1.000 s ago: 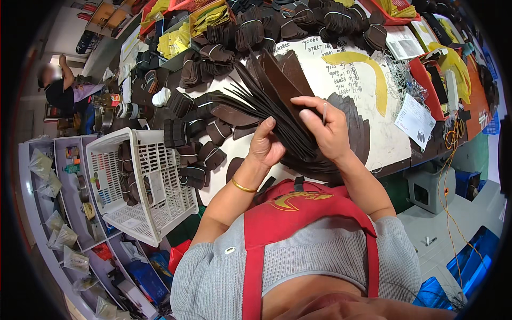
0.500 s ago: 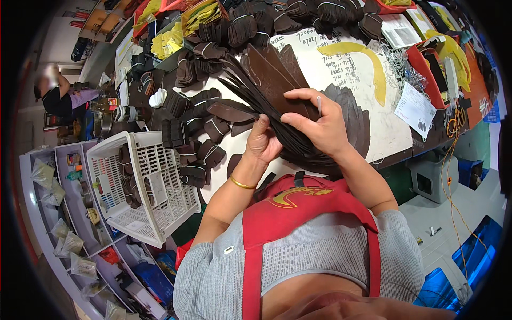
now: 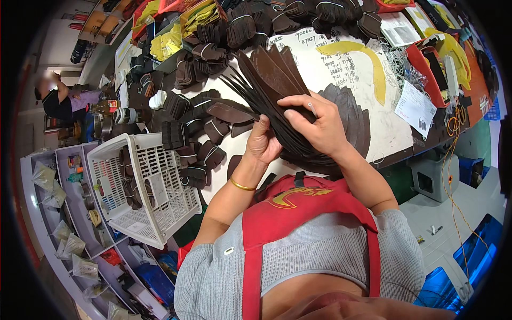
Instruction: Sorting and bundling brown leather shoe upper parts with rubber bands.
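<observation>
You hold the fanned stack of dark brown pieces above the tabletop, to the right of the white basket. Your left hand has its fingers closed around the stack's left side, thumb up; your right hand pinches its right side, fingers parted by its thickness. Keep the gathered ends snug, so no loose piece slides out. Rows of handwritten figures and, farthest right of the basket, a printed sheet show writing.
</observation>
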`<state>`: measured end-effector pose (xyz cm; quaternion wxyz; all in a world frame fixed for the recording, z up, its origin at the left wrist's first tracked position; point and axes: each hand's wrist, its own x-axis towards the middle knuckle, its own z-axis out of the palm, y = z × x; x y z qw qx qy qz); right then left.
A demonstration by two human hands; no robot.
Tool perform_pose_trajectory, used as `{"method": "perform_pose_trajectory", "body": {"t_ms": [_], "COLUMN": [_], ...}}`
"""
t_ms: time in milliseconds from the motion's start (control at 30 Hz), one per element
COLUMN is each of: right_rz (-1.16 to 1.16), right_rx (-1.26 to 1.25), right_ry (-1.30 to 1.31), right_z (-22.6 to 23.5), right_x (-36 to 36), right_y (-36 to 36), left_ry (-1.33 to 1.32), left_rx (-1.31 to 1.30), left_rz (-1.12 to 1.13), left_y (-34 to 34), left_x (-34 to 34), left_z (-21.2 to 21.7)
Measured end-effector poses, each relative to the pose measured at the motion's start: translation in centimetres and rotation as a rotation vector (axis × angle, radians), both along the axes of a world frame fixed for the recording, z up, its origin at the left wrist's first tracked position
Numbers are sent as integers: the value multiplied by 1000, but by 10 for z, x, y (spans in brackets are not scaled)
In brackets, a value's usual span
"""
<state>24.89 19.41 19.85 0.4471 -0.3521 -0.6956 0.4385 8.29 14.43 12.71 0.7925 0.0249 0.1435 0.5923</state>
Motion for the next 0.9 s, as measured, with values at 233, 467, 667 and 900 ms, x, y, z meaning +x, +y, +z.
{"method": "perform_pose_trajectory", "body": {"t_ms": [233, 467, 667, 900], "right_rz": [-29, 20, -18, -55], "right_rx": [-151, -108, -25, -57], "right_ry": [72, -49, -12, 73], "right_z": [2, -5, 0, -15], "right_x": [-7, 1, -2, 1], "right_y": [-1, 2, 0, 9], "left_ry": [3, 16, -4, 176], "left_rx": [-32, -38, -40, -87], "left_rz": [2, -20, 7, 114], "left_y": [-1, -1, -1, 0], "left_x": [1, 1, 1, 14], "left_z": [-2, 3, -5, 22]}}
